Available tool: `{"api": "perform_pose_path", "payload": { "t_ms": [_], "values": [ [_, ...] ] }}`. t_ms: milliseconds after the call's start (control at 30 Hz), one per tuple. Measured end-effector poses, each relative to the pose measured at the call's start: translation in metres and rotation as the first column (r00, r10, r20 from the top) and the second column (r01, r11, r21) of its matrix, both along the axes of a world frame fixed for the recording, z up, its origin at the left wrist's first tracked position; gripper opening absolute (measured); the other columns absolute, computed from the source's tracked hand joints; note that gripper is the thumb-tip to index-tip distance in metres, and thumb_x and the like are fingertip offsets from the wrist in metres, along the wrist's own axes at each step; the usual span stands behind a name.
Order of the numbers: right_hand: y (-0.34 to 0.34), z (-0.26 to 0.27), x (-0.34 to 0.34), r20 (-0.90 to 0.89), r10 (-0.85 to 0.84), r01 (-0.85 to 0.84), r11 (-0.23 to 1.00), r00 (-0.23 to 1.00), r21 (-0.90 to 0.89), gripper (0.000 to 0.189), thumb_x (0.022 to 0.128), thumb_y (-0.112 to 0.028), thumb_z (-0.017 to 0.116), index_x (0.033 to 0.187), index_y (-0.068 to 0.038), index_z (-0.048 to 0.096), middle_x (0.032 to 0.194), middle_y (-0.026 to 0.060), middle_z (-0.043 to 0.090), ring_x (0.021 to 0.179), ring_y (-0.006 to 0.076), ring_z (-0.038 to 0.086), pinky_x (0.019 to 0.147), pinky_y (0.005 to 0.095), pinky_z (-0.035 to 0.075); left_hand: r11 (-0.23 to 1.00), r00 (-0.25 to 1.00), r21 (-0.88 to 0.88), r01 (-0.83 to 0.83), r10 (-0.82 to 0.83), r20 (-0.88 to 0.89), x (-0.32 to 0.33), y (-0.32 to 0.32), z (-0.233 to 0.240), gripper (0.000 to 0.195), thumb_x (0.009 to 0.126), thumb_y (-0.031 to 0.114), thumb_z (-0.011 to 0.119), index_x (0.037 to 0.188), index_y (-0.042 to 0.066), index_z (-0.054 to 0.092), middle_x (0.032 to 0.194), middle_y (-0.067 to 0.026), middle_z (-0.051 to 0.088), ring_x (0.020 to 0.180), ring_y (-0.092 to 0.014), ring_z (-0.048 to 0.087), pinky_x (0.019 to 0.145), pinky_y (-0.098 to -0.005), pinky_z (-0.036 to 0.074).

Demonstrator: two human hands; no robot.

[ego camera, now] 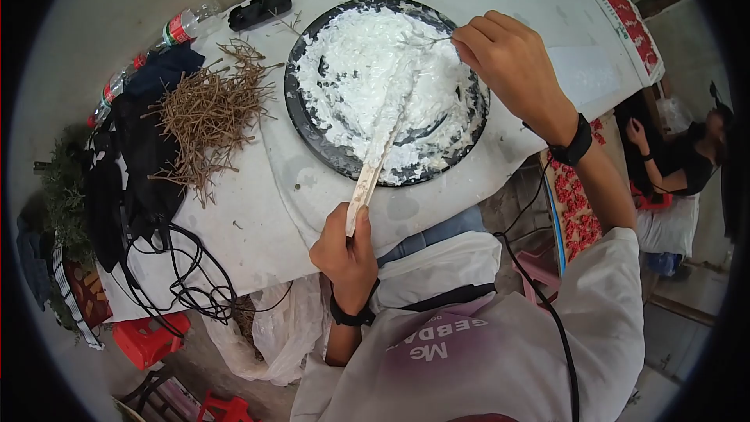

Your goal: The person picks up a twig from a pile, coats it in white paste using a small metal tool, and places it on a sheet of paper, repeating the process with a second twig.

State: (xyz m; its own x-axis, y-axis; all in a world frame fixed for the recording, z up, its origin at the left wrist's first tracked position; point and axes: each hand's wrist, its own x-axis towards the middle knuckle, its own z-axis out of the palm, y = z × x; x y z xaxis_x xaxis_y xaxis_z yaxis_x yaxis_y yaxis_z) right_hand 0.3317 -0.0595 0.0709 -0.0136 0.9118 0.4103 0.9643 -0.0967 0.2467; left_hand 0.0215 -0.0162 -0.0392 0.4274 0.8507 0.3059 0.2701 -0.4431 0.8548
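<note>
A round black tray point(297, 111) holds a thick, uneven layer of white paste point(363, 58). My left hand point(347, 252) grips the lower end of a flat wooden stick point(364, 187), whose upper part is coated and lies in the paste. Above the tray's right rim, my right hand point(504, 58) pinches a thin branched twig point(430, 41). The twig's branching end is whitish and sits at or just over the paste; whether it touches, I cannot tell. Left of the tray lies a heap of dry brown twigs point(205, 111), forked at their ends.
A black bag point(143, 164) and tangled black cables point(199, 281) lie left, near plastic bottles point(181, 26). A black object point(259, 10) rests behind the twigs. Right are a box of red pieces point(633, 32) and a board of red pieces point(571, 199). Another person point(682, 158) sits far right.
</note>
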Motion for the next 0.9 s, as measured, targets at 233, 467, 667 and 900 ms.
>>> {"api": "perform_pose_path", "payload": {
  "t_ms": [233, 467, 667, 900],
  "values": [
    [0.000, -0.001, -0.002, 0.055, 0.105, -0.110, 0.990, 0.993, 0.087, 0.020, 0.080, -0.004, 0.078, 0.099, -0.002, 0.072, 0.089, 0.0078, 0.070, 0.082, 0.0244, 0.065, 0.071, 0.0345, 0.054, 0.998, 1.000, 0.064, -0.002, 0.001, 0.016, 0.001, 0.000, 0.002, 0.012, 0.102, 0.008, 0.064, 0.105, -0.002, 0.068, 0.063, -0.0032, 0.058, 0.052, -0.007, 0.050, 0.049, -0.0252, 0.036],
    [-0.009, 0.001, -0.001, 0.126, 0.172, -0.180, 0.982, 0.977, 0.052, 0.024, 0.079, -0.003, 0.079, 0.102, -0.003, 0.075, 0.090, 0.0064, 0.072, 0.080, 0.0228, 0.066, 0.068, 0.0342, 0.055, 0.998, 1.000, -0.058, -0.013, 0.013, 0.006, -0.001, -0.001, -0.002, 0.014, 0.097, 0.008, 0.073, 0.104, -0.002, 0.068, 0.065, -0.0109, 0.060, 0.048, -0.017, 0.051, 0.047, -0.0310, 0.038],
    [-0.011, 0.005, 0.004, -0.098, 0.092, -0.078, 0.987, 0.991, 0.140, 0.016, 0.084, -0.005, 0.080, 0.099, -0.003, 0.078, 0.084, 0.0063, 0.074, 0.074, 0.0199, 0.068, 0.066, 0.0325, 0.055, 0.998, 1.000, -0.053, -0.025, 0.025, 0.004, 0.001, -0.001, 0.004, 0.014, 0.104, 0.010, 0.061, 0.103, -0.003, 0.067, 0.062, -0.0012, 0.058, 0.053, -0.005, 0.051, 0.049, -0.0240, 0.036],
    [0.002, -0.004, 0.007, -0.787, -0.068, 0.269, 0.955, 0.613, 0.127, 0.013, 0.090, -0.011, 0.080, 0.100, -0.003, 0.080, 0.086, 0.0084, 0.078, 0.073, 0.0149, 0.070, 0.070, 0.0253, 0.055, 0.998, 1.000, -0.051, -0.021, 0.020, -0.012, 0.001, -0.001, 0.005, 0.014, 0.104, 0.011, 0.062, 0.102, -0.003, 0.067, 0.061, -0.0014, 0.058, 0.052, -0.006, 0.051, 0.049, -0.0243, 0.037]
  ]
}}
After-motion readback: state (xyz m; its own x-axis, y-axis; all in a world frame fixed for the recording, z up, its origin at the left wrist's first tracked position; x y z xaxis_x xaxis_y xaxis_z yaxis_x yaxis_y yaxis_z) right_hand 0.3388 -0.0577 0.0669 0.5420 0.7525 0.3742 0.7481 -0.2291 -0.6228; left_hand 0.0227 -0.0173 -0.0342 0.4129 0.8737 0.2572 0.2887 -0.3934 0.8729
